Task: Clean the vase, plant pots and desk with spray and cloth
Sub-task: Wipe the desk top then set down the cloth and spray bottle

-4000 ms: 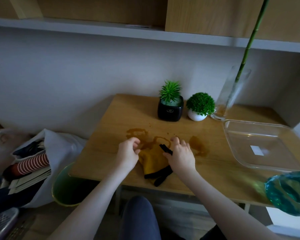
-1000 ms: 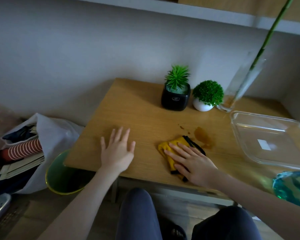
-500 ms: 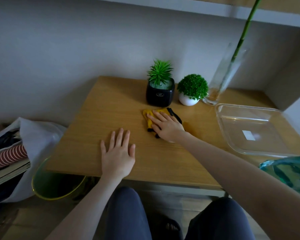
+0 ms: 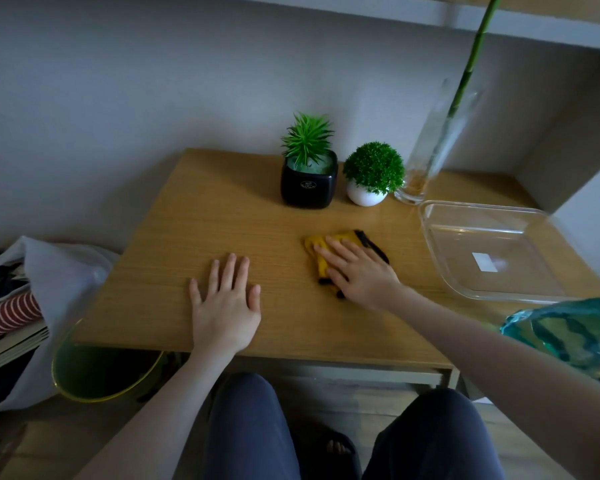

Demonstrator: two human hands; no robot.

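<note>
My right hand (image 4: 359, 268) presses flat on a yellow cloth with black trim (image 4: 321, 249) in the middle of the wooden desk (image 4: 222, 220). My left hand (image 4: 226, 299) lies flat with fingers spread on the desk near its front edge, holding nothing. At the back stand a black square plant pot (image 4: 308, 184) with a spiky plant, a white round pot (image 4: 365, 197) with a green ball plant, and a tall clear glass vase (image 4: 433, 143) holding a green stem. A teal spray bottle (image 4: 565, 332) shows blurred at the right edge.
A clear glass tray (image 4: 440, 244) rests on the desk's right side. Below the left front corner stands a green bin (image 4: 94, 375). A white bag (image 4: 56, 271) with books and striped fabric lies further left. My knees are under the desk front.
The brown stains seen on the desk earlier are gone. My right hand has slid the cloth from near the black pot back toward the middle right. My left hand stays flat.
</note>
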